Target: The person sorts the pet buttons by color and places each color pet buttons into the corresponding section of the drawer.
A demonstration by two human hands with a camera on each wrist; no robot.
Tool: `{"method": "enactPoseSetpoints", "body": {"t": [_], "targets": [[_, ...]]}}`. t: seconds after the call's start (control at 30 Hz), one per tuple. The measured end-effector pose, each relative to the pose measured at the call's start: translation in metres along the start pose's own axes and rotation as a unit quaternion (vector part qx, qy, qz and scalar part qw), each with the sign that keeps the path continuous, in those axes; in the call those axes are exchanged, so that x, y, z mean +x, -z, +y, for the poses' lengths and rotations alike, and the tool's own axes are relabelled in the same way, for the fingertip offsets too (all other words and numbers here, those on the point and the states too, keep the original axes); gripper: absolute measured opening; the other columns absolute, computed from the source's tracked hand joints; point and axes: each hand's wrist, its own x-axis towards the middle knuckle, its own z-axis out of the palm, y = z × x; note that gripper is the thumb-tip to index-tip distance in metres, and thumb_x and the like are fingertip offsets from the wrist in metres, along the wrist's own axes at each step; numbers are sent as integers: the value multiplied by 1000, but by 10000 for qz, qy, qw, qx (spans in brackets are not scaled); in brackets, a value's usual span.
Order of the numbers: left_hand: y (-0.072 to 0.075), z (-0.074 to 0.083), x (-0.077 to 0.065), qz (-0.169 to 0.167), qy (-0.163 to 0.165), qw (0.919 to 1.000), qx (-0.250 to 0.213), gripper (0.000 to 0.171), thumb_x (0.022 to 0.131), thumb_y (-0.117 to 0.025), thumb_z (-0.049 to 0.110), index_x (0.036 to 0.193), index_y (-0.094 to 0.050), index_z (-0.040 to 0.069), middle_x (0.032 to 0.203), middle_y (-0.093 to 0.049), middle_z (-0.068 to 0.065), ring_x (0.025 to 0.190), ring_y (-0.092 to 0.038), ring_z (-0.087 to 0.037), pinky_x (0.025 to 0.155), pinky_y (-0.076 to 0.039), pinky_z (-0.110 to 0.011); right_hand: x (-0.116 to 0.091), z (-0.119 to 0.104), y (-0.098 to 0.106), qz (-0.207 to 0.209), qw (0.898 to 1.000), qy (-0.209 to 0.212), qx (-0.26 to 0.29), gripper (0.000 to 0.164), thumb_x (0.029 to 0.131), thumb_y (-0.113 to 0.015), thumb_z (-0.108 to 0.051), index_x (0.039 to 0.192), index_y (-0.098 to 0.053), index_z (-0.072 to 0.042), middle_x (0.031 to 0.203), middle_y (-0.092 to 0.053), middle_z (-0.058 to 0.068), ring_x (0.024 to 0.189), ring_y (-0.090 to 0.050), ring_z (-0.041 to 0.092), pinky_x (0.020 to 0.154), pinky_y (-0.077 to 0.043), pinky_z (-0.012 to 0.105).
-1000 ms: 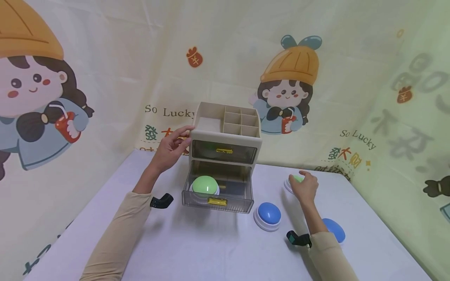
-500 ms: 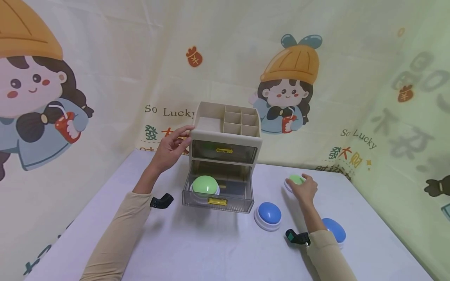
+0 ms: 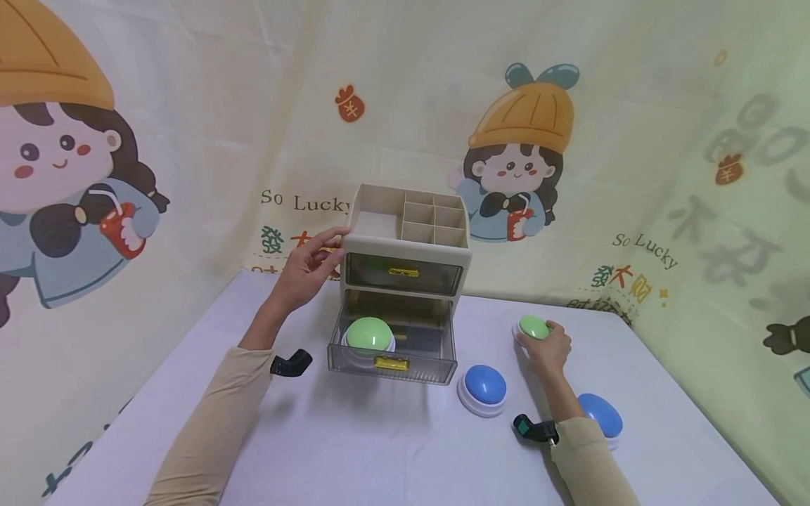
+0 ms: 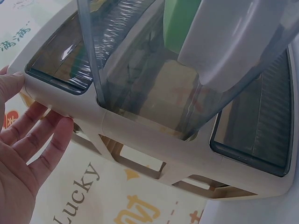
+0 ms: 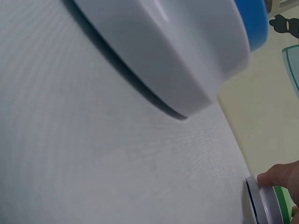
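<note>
The beige drawer organizer [image 3: 405, 244] stands at the table's back, its smoky middle drawer [image 3: 427, 351] pulled out. My left hand [image 3: 305, 270] holds the organizer's upper left corner; in the left wrist view the thumb lies on the front face and the other fingers reach along the side. A green-topped push button [image 3: 369, 334] sits in the left half of the drawer. To the right of the organizer, my right hand [image 3: 549, 349] grips another green push button [image 3: 533, 325] by its sides. The right wrist view shows the thumb against that button's white base [image 5: 270, 205].
A blue push button [image 3: 484, 386] on a white base stands right of the open drawer. Another blue button [image 3: 601, 414] is partly hidden behind the right forearm. A patterned cloth backdrop [image 3: 405, 140] rises behind the white table [image 3: 354, 450].
My right hand has come down a little and its fingers and thumb have closed round the green button on the table. The left hand and the organizer stay where they were.
</note>
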Motion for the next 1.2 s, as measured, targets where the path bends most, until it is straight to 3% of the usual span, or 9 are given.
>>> {"method": "enactPoseSetpoints", "body": {"t": [0.5,0.7,1.0,1.2], "targets": [[0,1,0,10,-22,10000,10,45,104,-59,11,148,-54,18,130,-62,-17,110,-68,-36,81,-60,-33,3,6,-1,68,9999,30,-93,84,87,-77,-23,150,-32,9,144,-38,36,136,-35,50,117,-30,60],[0,-1,0,8,-2,10000,15,45,104,-59,12,148,-54,20,132,-62,-16,112,-68,-35,84,-61,-41,2,4,3,133,9994,68,307,82,88,-78,-24,149,-34,9,147,-40,36,136,-37,49,118,-29,58],[0,0,0,3,-8,10000,-24,45,104,-59,11,149,-53,18,134,-62,-18,111,-68,-36,82,-59,-27,-1,-3,10,164,9965,331,752,81,87,-80,-22,147,-36,10,147,-42,35,138,-40,47,118,-30,56],[0,0,0,22,23,10000,-8,45,104,-59,12,148,-54,20,133,-62,-17,111,-69,-36,81,-59,-28,-7,-9,13,157,9939,460,994,81,87,-81,-22,147,-38,9,146,-44,34,136,-43,46,117,-31,55]]}}
